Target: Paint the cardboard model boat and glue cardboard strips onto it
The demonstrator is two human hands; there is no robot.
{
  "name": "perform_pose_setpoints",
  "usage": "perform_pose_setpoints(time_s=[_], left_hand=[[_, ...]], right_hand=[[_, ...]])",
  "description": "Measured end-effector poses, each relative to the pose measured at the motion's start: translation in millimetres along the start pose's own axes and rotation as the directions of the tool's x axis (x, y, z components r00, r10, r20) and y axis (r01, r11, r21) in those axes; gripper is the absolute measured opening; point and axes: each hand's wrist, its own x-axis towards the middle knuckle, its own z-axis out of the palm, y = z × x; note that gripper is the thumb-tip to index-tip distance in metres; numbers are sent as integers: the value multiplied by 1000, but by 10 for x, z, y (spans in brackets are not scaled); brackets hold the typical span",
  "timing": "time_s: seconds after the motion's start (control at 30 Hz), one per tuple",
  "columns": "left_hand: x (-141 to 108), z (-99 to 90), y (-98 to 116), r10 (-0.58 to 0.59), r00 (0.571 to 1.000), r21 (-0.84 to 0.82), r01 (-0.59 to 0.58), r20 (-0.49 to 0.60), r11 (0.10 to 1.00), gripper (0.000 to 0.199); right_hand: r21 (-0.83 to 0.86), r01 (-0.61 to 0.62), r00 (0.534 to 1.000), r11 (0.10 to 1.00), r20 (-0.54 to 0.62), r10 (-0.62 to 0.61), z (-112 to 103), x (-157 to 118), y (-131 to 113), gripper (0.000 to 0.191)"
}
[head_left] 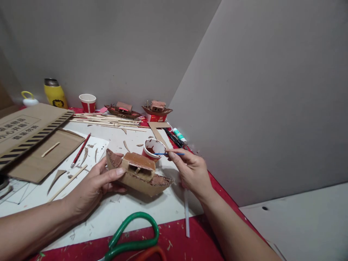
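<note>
My left hand [98,183] grips a cardboard model boat [144,183] by its left end, thumb on the near side. The boat's cabin roof is coated brown, while the hull side is bare cardboard. Between the thumb and fingers of my right hand [191,170] is a thin blue paintbrush [176,154]. It points left over a red and white paper cup [148,155] with brown paint inside. Whether its tip touches the paint I cannot tell. The cup stands just behind the boat.
Green-handled scissors [136,244] lie in front, beside a translucent glue stick [187,217]. Two finished-looking boats [123,110] stand at the back near wooden sticks [108,119]. Cardboard sheets [35,127], a red pencil [81,150] and scraps are leftward; a yellow bottle [56,94] stands behind.
</note>
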Motion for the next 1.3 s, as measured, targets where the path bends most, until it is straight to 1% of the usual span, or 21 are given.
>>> perform_pose_setpoints(time_s=[0.1,0.23,0.4,0.47,0.67,0.83,0.9,0.97,1.07,1.17,1.23,1.3], left_hand=[[10,4,-3,-2,1000,0,2,-7,1000,56],[19,4,-7,3,1000,7,-3,-12,1000,55],[24,-11,-19,3,1000,5,-3,-14,1000,55],[22,-16,-23,1,1000,6,-1,-18,1000,54],[10,-10,-21,3,1000,16,-3,-27,1000,54],[16,1,-5,-5,998,0,5,-55,1000,52],[25,3,3,-9,997,-10,8,-80,1000,53],[36,6,13,-15,994,-20,13,-106,1000,54],[43,14,27,-22,992,-40,17,-123,999,53],[33,19,37,-22,990,-53,14,-136,998,48],[25,18,43,-24,990,-52,17,-139,998,45],[22,15,47,-29,990,-54,21,-140,998,44]], right_hand=[[16,-7,1000,1000,-25,8,-11,-9,4,16],[38,-10,993,999,-118,15,-49,-27,-30,16],[52,-71,964,996,-253,82,-86,-57,-141,18],[58,-75,953,995,-291,89,-102,-64,-175,19],[57,-37,947,998,-318,53,-152,-57,-198,18],[56,-70,954,996,-289,84,-153,-40,-200,20],[73,-51,949,996,-306,72,-161,-34,-195,21],[103,-24,932,994,-358,59,-183,-32,-188,23],[193,39,886,980,-459,56,-226,-26,-196,23],[331,154,836,931,-546,56,-245,-25,-259,23],[403,197,832,894,-551,65,-237,-41,-325,25],[437,201,855,877,-515,61,-217,-76,-386,24]])
